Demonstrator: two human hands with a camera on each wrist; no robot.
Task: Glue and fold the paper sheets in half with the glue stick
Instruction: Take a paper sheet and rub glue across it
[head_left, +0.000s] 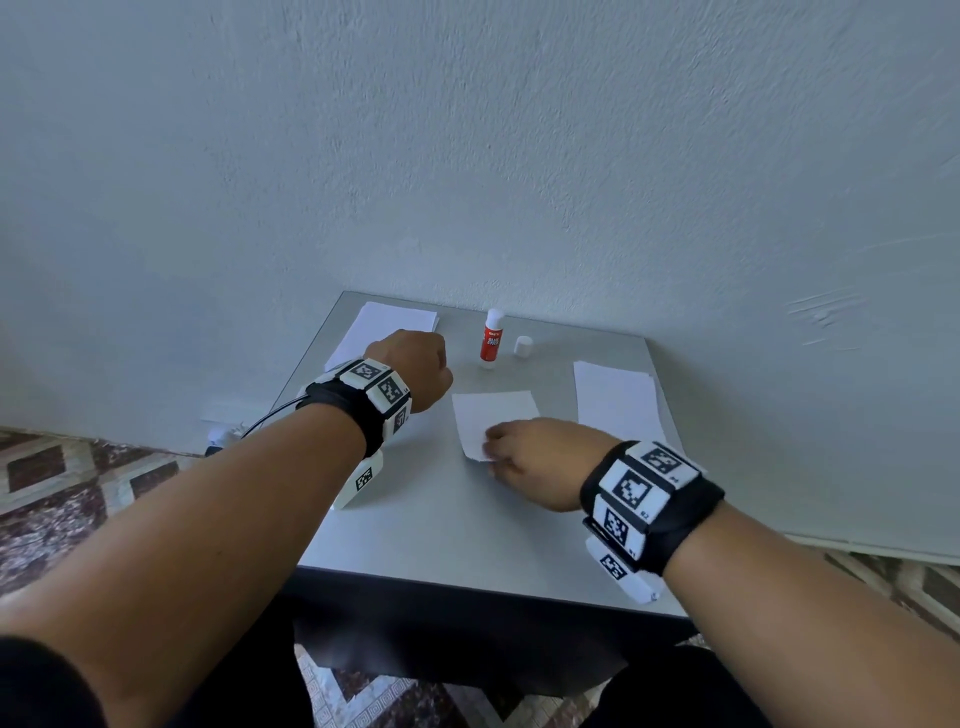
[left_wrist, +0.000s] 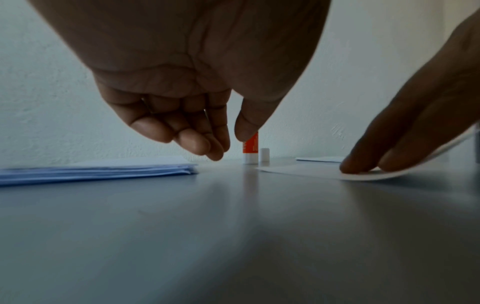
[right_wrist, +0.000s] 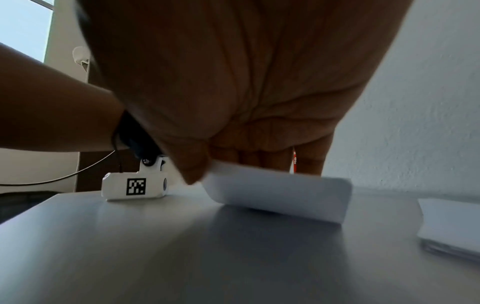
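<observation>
A single white sheet (head_left: 493, 415) lies in the middle of the grey table (head_left: 467, 530). My right hand (head_left: 493, 453) pinches its near edge and bends it up and over; the curled paper (right_wrist: 280, 195) shows under the thumb and fingers in the right wrist view. The red and white glue stick (head_left: 491, 340) stands upright and uncapped at the back, with its white cap (head_left: 523, 346) beside it. My left hand (head_left: 421, 371) hovers left of the sheet, near the glue stick (left_wrist: 250, 150), with fingers (left_wrist: 194, 144) loosely curled and holding nothing.
One paper stack (head_left: 384, 327) lies at the table's back left, another stack (head_left: 618, 400) at the right. A pale wall rises directly behind the table. Patterned floor shows on both sides. A cable runs from my left wristband.
</observation>
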